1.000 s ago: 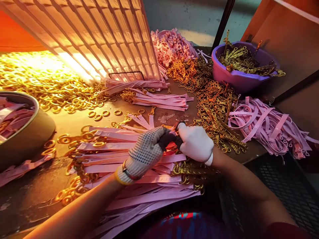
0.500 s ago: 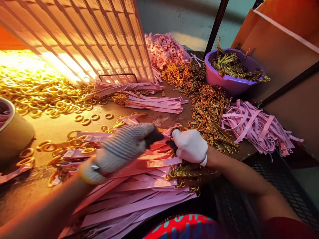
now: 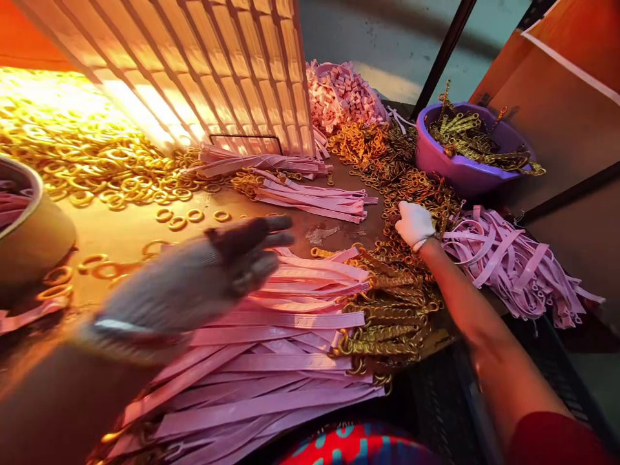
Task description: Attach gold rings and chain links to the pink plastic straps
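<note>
My left hand, in a grey knitted glove with dark fingertips, is smeared by motion above the stack of pink straps; its fingers look stretched out with nothing seen in them. My right hand, in a white glove, reaches far right onto the heap of gold metal clasps. Its fingers curl down into the clasps, and what they hold is hidden. More gold clasps lie at the right ends of the pink straps.
A purple basin of clasps stands at the back right, beside loose pink straps. Gold rings cover the lit left side. A slatted panel leans at the back. A round tin sits at the left edge. Small pink pieces are piled behind.
My hands were together over the pink straps. The right hand has reached out to the clasp heap on the right; the left hand has swung left and lower.
</note>
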`<state>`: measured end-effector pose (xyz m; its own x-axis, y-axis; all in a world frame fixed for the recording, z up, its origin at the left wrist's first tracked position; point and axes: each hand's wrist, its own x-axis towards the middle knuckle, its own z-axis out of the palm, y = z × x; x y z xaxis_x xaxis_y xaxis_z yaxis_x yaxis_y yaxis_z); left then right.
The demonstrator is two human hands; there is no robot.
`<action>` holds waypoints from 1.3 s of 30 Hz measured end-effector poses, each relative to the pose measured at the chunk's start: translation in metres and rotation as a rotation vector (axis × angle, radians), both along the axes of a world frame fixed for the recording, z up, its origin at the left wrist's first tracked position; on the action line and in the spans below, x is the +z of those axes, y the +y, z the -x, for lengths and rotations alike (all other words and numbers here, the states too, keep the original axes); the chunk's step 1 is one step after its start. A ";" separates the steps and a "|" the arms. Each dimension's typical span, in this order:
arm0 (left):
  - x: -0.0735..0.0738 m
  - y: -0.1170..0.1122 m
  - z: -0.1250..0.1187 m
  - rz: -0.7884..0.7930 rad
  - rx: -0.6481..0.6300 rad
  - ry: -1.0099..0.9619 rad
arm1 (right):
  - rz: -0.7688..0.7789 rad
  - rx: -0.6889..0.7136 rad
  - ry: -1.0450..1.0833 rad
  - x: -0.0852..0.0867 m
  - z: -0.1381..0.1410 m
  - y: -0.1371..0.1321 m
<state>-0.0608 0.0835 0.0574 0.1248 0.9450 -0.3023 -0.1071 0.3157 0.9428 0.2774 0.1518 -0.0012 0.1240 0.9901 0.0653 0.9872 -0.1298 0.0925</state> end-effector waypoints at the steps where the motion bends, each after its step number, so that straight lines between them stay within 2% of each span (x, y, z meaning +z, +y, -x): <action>1: 0.000 0.002 -0.010 0.088 0.005 -0.066 | 0.020 -0.016 -0.013 -0.008 -0.001 0.011; 3: -0.003 0.007 -0.024 0.269 0.006 -0.249 | 0.037 -0.013 -0.005 -0.020 -0.003 0.023; 5: -0.007 0.008 -0.031 0.353 -0.008 -0.408 | 0.041 -0.019 0.011 -0.027 -0.007 0.027; 8: -0.011 0.004 -0.034 0.289 -0.033 -0.459 | 0.027 -0.037 0.052 -0.028 -0.013 0.025; 12: -0.018 -0.004 -0.031 0.168 -0.049 -0.439 | -0.058 -0.043 0.124 -0.017 -0.012 0.013; 14: -0.020 -0.006 -0.031 0.108 -0.058 -0.404 | -0.157 0.083 0.335 -0.007 0.001 -0.003; 17: -0.021 -0.010 -0.034 0.045 -0.077 -0.360 | -0.259 0.474 0.919 0.013 0.036 -0.040; 18: -0.021 -0.011 -0.036 0.034 -0.085 -0.355 | -0.240 0.577 1.023 0.020 0.050 -0.054; 22: -0.014 -0.017 -0.042 -0.029 -0.146 -0.356 | -0.083 0.721 1.101 0.043 0.098 -0.098; 24: -0.009 -0.021 -0.043 -0.090 -0.183 -0.335 | -0.001 0.736 1.140 0.049 0.110 -0.109; 26: -0.006 -0.025 -0.043 -0.172 -0.176 -0.258 | 0.008 0.702 1.216 0.050 0.115 -0.114; 30: -0.006 -0.034 -0.042 -0.283 -0.089 -0.062 | -0.184 0.547 1.358 0.042 0.116 -0.119; 33: -0.011 -0.043 -0.045 -0.251 -0.121 -0.117 | -0.281 0.519 1.379 0.035 0.117 -0.125; 35: -0.015 -0.049 -0.049 -0.255 -0.090 -0.164 | -0.283 0.546 1.328 0.033 0.118 -0.129; 37: -0.018 -0.053 -0.053 -0.269 -0.050 -0.165 | -0.284 0.559 1.158 0.034 0.118 -0.133; 39: -0.021 -0.054 -0.055 -0.284 -0.060 -0.131 | -0.278 0.548 0.842 0.039 0.118 -0.134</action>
<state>-0.0058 0.0297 0.0366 0.2033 0.9791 -0.0052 -0.2225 0.0514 0.9736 0.1595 0.0181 0.0380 -0.2273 0.8877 0.4005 0.6487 0.4447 -0.6176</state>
